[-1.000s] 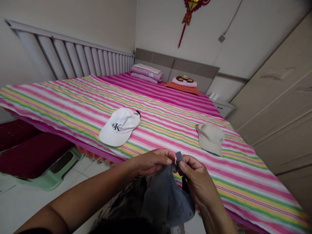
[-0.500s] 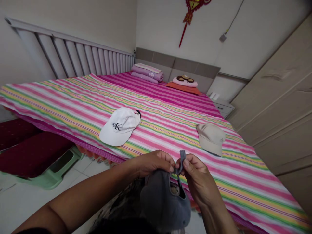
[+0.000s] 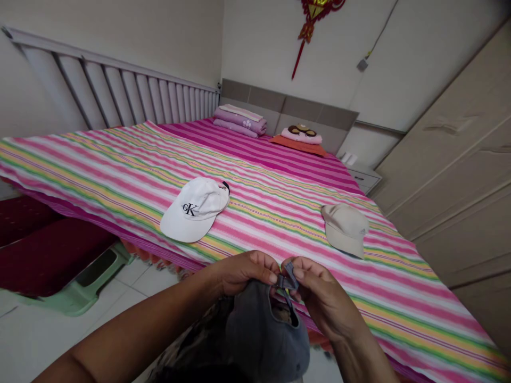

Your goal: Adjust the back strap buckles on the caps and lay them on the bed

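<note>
A grey baseball cap (image 3: 265, 332) is held near my body, with its back opening and adjusting strap (image 3: 290, 276) turned upward. My left hand (image 3: 249, 270) pinches the cap at the buckle end of the strap. The fingers of my right hand (image 3: 315, 284) are closed on the strap, which is bent into a loop between the two hands. A white cap (image 3: 197, 207) with black letters lies on the bed ahead and to the left. Farther right lies a beige cap (image 3: 346, 227), its brim facing me.
The bed (image 3: 279, 213) carries a striped sheet. Folded purple bedding (image 3: 241, 122) and a pink pillow (image 3: 301, 137) lie near the headboard (image 3: 319, 114). Green stools (image 3: 85, 292) with dark red covers stand at lower left. A wardrobe (image 3: 451, 170) is on the right.
The strap's free end stood upright above my right fingers; now it is folded over toward the buckle. My right hand has moved slightly down, its fingers closer to my left hand.
</note>
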A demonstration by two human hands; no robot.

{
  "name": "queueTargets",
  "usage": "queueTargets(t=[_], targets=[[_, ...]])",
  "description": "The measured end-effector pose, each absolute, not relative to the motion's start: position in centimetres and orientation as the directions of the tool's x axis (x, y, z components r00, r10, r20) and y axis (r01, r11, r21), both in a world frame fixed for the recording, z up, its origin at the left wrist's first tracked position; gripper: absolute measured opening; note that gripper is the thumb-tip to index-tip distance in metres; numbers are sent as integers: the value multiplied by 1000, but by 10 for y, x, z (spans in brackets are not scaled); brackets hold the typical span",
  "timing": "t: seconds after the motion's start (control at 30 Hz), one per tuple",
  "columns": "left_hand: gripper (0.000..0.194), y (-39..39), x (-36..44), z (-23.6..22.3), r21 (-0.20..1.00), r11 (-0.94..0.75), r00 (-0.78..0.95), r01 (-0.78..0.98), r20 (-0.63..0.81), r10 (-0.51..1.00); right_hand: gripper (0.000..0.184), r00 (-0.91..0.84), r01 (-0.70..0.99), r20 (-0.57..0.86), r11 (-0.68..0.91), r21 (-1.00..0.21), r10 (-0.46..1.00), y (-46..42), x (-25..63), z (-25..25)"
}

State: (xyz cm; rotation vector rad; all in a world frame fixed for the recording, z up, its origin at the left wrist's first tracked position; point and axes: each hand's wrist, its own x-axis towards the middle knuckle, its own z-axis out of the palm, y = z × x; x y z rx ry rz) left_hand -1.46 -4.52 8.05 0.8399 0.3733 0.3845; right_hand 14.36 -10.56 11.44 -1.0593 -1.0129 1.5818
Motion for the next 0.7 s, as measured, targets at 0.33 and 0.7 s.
queueTargets(t=[0.33,0.7], targets=[[17,-41,-15,76,754,621,840,-213,-182,511,10,-243,-132,-228,-265,-955,943,-96,140,118],[16,-41,-15,72,772,594,822,-227,-175,542,12,-266,-161,-248,-297,-941,931,-93,134,121]])
